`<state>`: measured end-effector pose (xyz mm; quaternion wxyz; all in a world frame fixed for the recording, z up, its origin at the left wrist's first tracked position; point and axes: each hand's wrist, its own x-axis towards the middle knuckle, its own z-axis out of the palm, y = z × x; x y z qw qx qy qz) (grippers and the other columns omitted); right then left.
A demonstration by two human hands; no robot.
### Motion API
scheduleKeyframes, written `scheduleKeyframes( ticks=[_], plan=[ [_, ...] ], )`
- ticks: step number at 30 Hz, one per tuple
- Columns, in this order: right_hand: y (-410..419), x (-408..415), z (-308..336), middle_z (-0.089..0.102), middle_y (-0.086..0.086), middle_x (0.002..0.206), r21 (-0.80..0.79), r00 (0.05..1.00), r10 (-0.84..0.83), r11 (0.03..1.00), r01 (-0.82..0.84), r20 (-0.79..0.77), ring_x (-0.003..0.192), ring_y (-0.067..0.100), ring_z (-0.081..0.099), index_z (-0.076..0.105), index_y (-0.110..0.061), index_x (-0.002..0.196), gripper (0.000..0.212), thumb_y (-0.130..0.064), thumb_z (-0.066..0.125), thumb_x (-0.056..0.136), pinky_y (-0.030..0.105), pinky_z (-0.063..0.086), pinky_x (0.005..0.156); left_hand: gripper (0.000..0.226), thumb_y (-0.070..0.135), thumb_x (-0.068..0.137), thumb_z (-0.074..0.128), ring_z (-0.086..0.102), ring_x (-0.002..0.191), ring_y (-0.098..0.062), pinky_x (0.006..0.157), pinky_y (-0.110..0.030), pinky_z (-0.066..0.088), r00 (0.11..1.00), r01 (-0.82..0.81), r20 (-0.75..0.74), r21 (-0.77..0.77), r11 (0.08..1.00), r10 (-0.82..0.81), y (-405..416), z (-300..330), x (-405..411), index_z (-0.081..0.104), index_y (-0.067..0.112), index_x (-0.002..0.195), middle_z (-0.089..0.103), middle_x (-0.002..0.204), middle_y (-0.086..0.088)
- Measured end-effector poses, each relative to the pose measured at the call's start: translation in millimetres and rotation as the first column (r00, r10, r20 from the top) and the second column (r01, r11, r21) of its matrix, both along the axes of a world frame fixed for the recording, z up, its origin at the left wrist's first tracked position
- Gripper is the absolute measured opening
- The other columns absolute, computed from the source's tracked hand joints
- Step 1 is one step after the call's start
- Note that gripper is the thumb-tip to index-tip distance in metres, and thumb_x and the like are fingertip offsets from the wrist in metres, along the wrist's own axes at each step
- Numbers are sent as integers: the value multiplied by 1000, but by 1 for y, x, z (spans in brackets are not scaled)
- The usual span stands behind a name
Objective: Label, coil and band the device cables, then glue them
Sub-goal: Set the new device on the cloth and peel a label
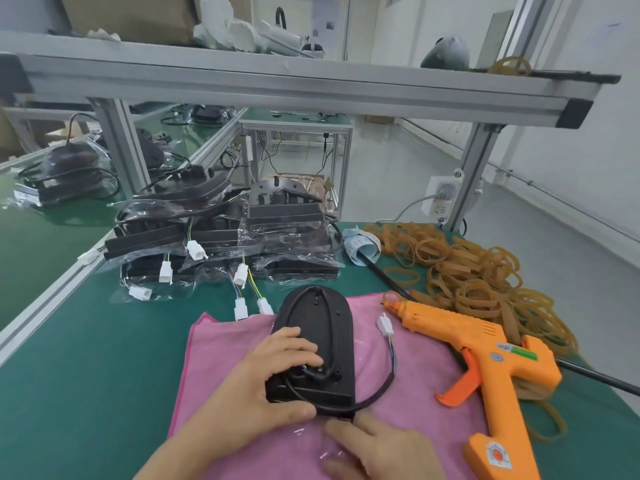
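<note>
At upper left, bagged black devices (pixel 221 237) with white connectors are stacked on the green mat (pixel 86 358). At lower centre, on a pink cloth (pixel 408 386), the left hand (pixel 263 379) grips the black device (pixel 320 344) by its left edge, thumb below. The right hand (pixel 377 448), fingers loosely extended, touches its black cable (pixel 377 393) at the near edge. Right: an orange glue gun (pixel 485 362) whose label print is unreadable, and rubber bands (pixel 478 278).

Green bench mat (pixel 86 358), pink cloth (pixel 408 386), orange glue gun (pixel 485 362), rubber bands (pixel 478 271), bagged devices (pixel 221 237)
</note>
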<state>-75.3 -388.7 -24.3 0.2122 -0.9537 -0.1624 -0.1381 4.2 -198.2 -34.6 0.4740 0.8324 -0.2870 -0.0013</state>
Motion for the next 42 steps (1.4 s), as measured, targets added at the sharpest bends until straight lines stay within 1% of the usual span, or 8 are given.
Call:
scheduleKeyframes(
  ticks=[2, 5, 12, 19, 27, 33, 37, 42],
  plan=[
    [-5, 1, 1, 70, -22, 77, 10, 999, -31, 999, 32, -39, 51, 0, 61, 73, -40, 76, 40, -57, 37, 85, 15, 45, 40, 41, 35, 70, 84, 37, 133, 8, 116, -21, 18, 988, -61, 143, 49, 997, 54, 0, -2, -1, 68, 38, 108, 60, 121, 27],
    [-1, 6, -2, 66, -12, 65, 65, 987, -91, 994, 83, 134, 41, 6, 55, 76, -32, 81, 20, -39, 67, 65, 17, 36, 30, 38, 46, 71, 76, 48, 123, 7, 112, -19, 22, 947, -125, 308, 74, 989, 97, -3, -3, -5, 73, 30, 105, 66, 113, 22],
    [-9, 28, 8, 62, -4, 61, -35, 891, -81, 994, 108, 446, 50, 16, 59, 79, -22, 82, 23, -28, 57, 82, 22, 43, 38, 33, 38, 64, 80, 50, 119, 6, 105, -33, 39, 966, -165, 192, -44, 985, 171, -10, 1, -8, 74, 30, 95, 68, 104, 21],
    [-15, 54, 12, 68, -15, 85, 316, 999, 2, 949, -13, 34, 83, 2, 61, 76, -26, 92, 10, -22, 68, 88, 18, 47, 74, 30, 51, 77, 62, 53, 112, 6, 102, -29, 33, 942, -177, 276, -72, 982, 190, -15, 6, -8, 75, 27, 86, 68, 97, 22],
    [-24, 76, 12, 68, -28, 100, 683, 964, 127, 727, 68, -232, 98, -11, 59, 69, -43, 92, 33, -16, 76, 75, 11, 43, 87, 28, 9, 77, 70, 59, 117, -6, 101, -26, 46, 869, 61, 474, 178, 982, -140, -30, 15, -4, 77, 20, 101, 64, 127, 8],
    [-31, 92, 7, 51, -21, 111, 218, 982, 74, 975, -35, -174, 112, 3, 47, 70, -22, 113, 36, -5, 56, 85, 11, 33, 97, 39, 29, 91, 41, 64, 99, 7, 89, -10, 47, 811, 23, 522, 423, 906, -264, -42, 24, 11, 78, 36, 80, 70, 105, 19],
    [-44, 123, 37, 65, -8, 100, 206, 922, 172, 973, -104, -347, 95, 4, 56, 75, -14, 93, 32, 5, 52, 80, 18, 40, 85, 27, 33, 94, 52, 46, 121, 10, 106, -9, 28, 919, 105, 367, 131, 986, -147, -50, 48, 47, 70, 27, 113, 58, 126, 23],
    [-69, 202, 57, 70, -3, 98, 171, 961, -150, 966, 192, -233, 71, 2, 56, 75, -16, 103, 30, -4, 54, 86, 21, 46, 81, 36, 37, 95, 37, 57, 116, 0, 102, -17, 31, 915, -15, 351, 519, 855, -198, -65, 33, 83, 67, 28, 114, 63, 118, 20]
  ],
)
